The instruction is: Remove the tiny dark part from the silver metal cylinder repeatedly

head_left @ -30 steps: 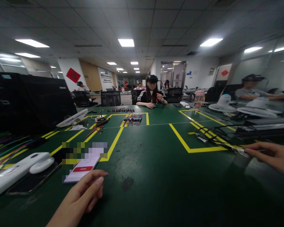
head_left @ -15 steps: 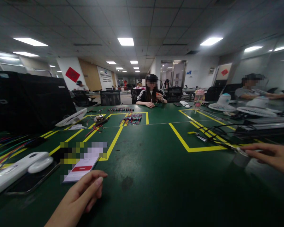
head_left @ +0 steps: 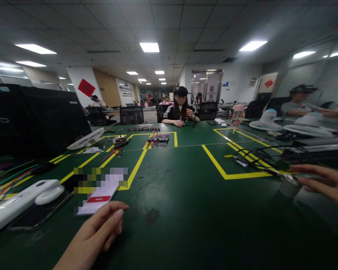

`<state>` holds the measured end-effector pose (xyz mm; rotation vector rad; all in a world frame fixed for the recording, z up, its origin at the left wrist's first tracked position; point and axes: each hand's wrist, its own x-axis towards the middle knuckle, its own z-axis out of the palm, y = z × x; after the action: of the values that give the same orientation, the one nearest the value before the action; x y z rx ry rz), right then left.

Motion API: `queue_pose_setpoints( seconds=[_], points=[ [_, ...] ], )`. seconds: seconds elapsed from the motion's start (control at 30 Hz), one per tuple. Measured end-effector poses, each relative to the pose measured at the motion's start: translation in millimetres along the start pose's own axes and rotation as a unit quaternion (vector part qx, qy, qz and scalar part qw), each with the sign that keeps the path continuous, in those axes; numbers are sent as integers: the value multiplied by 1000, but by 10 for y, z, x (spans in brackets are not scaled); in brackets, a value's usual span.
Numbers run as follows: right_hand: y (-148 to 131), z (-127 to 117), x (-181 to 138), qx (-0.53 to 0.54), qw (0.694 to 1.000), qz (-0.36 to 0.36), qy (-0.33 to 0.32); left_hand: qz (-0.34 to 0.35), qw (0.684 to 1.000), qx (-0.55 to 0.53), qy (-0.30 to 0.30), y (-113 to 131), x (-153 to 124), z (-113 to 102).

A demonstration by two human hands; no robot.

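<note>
My left hand (head_left: 97, 232) hovers low over the table, loosely curled with its fingertips a little apart and nothing visible in it. Just beyond it lies a phone (head_left: 100, 198) with a lit screen, partly blurred out. At the right edge, my right hand (head_left: 326, 183) reaches in with thumb and forefinger parted beside a grey metal cylinder (head_left: 289, 187). The fingertips are close to the cylinder's top; whether they touch it I cannot tell. Black cables (head_left: 252, 159) run over the table behind the cylinder.
Left of the phone are a white power strip (head_left: 25, 204) and a dark phone (head_left: 41, 215). A black case (head_left: 39, 120) stands behind. Wired parts (head_left: 157, 140) lie mid-table inside yellow tape. Opposite sits a person (head_left: 180, 112). White fans (head_left: 266, 120) and a bottle (head_left: 237, 116) stand right.
The thumb and forefinger of my right hand have moved farther apart at the cylinder. My left hand has hardly moved. The view has shifted slightly.
</note>
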<state>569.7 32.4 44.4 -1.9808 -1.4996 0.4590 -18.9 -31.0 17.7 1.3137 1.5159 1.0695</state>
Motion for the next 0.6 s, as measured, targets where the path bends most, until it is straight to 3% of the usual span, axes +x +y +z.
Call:
queue_pose_setpoints(
  seconds=[0.2, 0.3, 0.47, 0.6],
  points=[
    [-118, 360, -252, -63, 994, -18, 87, 13, 1000, 2, 1, -19, 15, -5],
    [-360, 665, -355, -55, 986, -115, 109, 7, 1000, 10, -1, -5, 28, 16],
    [-1202, 1389, -676, 41, 925, -378, 10, 12, 1000, 21, -4, 32, 40, 70],
    [-1810, 1828, -912, 124, 880, -448, -101, 26, 999, 23, -11, 94, 14, 136]
  ],
)
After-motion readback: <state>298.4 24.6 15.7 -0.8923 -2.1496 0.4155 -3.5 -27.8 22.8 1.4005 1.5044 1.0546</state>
